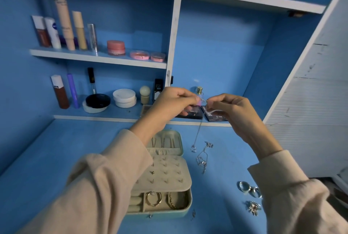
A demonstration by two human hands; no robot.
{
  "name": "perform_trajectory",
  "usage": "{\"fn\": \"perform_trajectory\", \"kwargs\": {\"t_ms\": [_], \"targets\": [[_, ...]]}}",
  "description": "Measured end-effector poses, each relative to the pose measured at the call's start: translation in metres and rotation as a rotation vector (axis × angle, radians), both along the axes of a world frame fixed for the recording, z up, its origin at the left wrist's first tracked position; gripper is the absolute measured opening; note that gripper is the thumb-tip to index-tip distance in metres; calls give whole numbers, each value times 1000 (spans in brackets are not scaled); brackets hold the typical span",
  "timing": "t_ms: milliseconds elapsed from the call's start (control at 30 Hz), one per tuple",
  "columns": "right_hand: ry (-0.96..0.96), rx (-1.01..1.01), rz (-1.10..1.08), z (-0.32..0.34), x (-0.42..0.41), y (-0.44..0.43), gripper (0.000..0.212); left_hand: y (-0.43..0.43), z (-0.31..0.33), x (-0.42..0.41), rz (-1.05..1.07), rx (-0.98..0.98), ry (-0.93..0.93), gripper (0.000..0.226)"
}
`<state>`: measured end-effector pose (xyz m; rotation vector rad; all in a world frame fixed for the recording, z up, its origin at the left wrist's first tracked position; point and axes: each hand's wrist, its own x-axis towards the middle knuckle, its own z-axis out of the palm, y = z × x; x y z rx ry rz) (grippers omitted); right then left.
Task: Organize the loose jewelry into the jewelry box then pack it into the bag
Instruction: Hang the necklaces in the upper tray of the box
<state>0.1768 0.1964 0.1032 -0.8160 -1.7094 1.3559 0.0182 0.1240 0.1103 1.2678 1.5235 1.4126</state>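
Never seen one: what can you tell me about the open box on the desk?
The box is pale green outside, cream inside. It lies open on the desk: chains hang in the lid, an earring panel folds over the middle, gold bangles sit in front compartments. A sleeve hides its left side.

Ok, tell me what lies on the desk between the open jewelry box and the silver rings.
Head view: a loose silver chain lies there, nearer the jewelry box than the rings. The held necklace dangles beside it.
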Motion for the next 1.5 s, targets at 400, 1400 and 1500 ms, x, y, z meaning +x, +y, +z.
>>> {"fn": "perform_trajectory", "kwargs": {"t_ms": [400,1400,1500], "targets": [[38,-60,20,-1,-9,-4,7,1,-6,3,-23,-3,-518,5],[22,-39,57,9,-25,-16,6,-10,-4,-9,46,20,-439,5],[122,-72,54,13,-27,-17,14,-10,-5,-12,-2,-4,-440,3]]}}
